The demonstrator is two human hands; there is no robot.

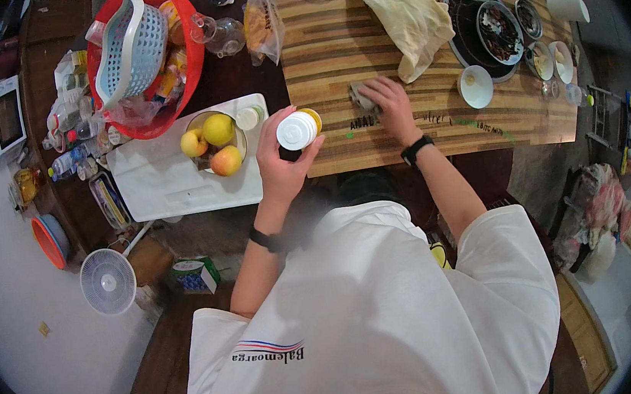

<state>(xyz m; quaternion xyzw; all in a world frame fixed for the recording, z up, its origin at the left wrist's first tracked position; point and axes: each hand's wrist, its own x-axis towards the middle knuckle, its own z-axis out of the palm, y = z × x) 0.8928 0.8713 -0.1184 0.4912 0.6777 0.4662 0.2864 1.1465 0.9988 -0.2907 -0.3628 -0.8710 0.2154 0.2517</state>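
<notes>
My left hand [282,171] is closed around a small white round container [296,130] with a yellow edge, held up near the table's left end. Whether it is one jar or a few stacked pieces I cannot tell. On the striped wooden tabletop [325,65] my right hand [390,101] presses down with its fingers bent over a greyish crumpled cloth [360,97]. Handwriting in dark and green marks runs along the table's near edge, partly under my right hand. Just beyond that hand lies a large cream cloth [408,18].
Left of my left hand, apples [218,130] sit in a glass bowl on a white board [152,179]. A red basin [193,71] holds a pale blue basket [132,51]. A white bowl [476,88] and a dark tray [460,35] with dishes occupy the table's right side.
</notes>
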